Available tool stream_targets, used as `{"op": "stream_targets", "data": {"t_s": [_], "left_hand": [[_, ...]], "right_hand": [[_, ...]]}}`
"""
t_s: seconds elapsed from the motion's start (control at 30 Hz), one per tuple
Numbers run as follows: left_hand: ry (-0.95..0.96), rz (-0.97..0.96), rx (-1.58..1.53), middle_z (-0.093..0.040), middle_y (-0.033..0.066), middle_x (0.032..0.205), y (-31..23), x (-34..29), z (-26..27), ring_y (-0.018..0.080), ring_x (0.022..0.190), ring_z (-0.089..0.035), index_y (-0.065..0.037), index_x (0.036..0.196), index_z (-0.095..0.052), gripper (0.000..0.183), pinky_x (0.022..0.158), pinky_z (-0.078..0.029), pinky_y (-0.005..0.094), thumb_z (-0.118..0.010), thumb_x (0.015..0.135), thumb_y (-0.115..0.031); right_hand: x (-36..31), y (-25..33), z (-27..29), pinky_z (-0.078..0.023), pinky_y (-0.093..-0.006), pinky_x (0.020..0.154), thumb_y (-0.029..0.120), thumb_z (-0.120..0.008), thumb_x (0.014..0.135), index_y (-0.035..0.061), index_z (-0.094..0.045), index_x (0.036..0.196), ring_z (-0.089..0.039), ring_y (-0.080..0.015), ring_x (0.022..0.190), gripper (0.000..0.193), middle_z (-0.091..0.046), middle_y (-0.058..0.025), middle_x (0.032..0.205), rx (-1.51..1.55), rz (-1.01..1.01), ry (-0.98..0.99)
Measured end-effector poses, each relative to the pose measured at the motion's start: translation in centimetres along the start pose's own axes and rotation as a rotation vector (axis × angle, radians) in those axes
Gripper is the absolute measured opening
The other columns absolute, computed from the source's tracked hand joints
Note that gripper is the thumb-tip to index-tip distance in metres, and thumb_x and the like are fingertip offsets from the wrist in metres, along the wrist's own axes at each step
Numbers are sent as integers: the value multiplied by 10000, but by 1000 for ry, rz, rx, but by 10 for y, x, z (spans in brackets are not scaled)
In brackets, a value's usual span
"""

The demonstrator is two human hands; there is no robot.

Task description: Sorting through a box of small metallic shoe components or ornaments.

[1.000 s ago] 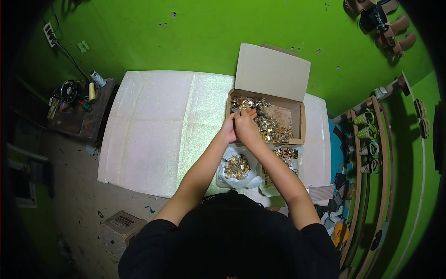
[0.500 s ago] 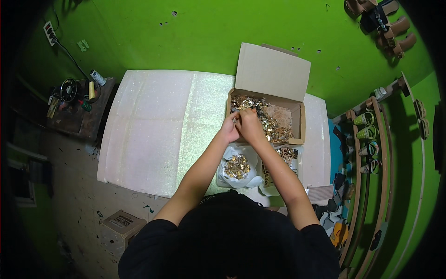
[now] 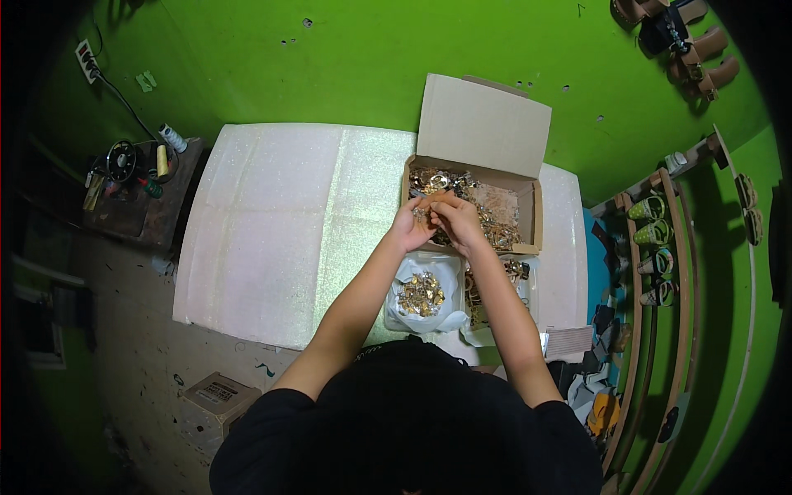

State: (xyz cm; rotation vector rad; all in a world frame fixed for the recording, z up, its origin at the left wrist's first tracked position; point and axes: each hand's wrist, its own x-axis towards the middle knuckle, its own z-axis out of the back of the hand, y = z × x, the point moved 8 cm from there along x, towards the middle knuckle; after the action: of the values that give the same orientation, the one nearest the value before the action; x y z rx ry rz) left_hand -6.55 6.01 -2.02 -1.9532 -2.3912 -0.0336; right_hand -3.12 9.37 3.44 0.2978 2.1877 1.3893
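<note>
Over the near left part of an open cardboard box (image 3: 528,243), my two hands are held close together. My left hand (image 3: 408,229) is cupped palm up, with a few small shiny metal pieces (image 3: 421,214) in it. Fingers pinched, my right hand (image 3: 459,223) is at the left palm; whatever is between its fingertips is too small to make out. Inside the box lies a heap of gold and silver metal fittings (image 3: 499,235). Nearer to me, a tray lined with white plastic (image 3: 398,272) holds a smaller pile of gold and silver fittings (image 3: 421,294).
Beside it, a second tray (image 3: 478,337) of brown and gold pieces is partly behind my right forearm. All stand on a pale glittery table (image 3: 264,223) against a green wall. At left is a sewing machine (image 3: 122,161); at right, a wooden rack (image 3: 681,280) with sandals.
My right hand has drawn slightly back and to the right, opening the view of the left palm and the pieces there. The left hand stays nearly in place.
</note>
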Motion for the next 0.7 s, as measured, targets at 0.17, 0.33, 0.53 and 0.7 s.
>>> {"op": "stream_targets", "data": {"t_s": [0.17, 0.33, 0.53, 0.7], "left_hand": [[-174, -82, 82, -455, 148, 1188, 2, -2, -16, 240, 1011, -498, 9, 1204, -368, 457, 783, -444, 316, -174, 900, -272], [-132, -76, -14, -342, 175, 1277, -1, -3, -16, 279, 1200, -317, 36, 1228, -310, 457, 986, -289, 377, -172, 897, -249], [-132, -79, -47, -347, 181, 1270, 0, -1, -15, 282, 1193, -326, 40, 1221, -317, 445, 984, -297, 378, -174, 900, -232], [-136, -78, -45, -343, 179, 1273, 0, -1, -14, 281, 1195, -323, 40, 1219, -318, 443, 986, -294, 380, -176, 901, -233]], "right_hand": [[-23, 0, 3, -447, -165, 500, 5, -525, 765, -32, -550, 854, -544, -100, 584, 99, -562, -48, 710, 162, -108, 46], [-45, -11, 6, -457, -172, 513, 16, -554, 749, -43, -553, 854, -553, -105, 578, 120, -579, -62, 719, -111, -167, 187], [-66, -27, 7, -463, -212, 530, 37, -614, 713, -56, -583, 798, -564, -107, 566, 130, -599, -89, 663, -545, -178, 309], [-68, -38, 9, -457, -221, 547, 40, -591, 735, -44, -603, 767, -557, -95, 577, 90, -609, -74, 678, -856, -108, 300]]}}
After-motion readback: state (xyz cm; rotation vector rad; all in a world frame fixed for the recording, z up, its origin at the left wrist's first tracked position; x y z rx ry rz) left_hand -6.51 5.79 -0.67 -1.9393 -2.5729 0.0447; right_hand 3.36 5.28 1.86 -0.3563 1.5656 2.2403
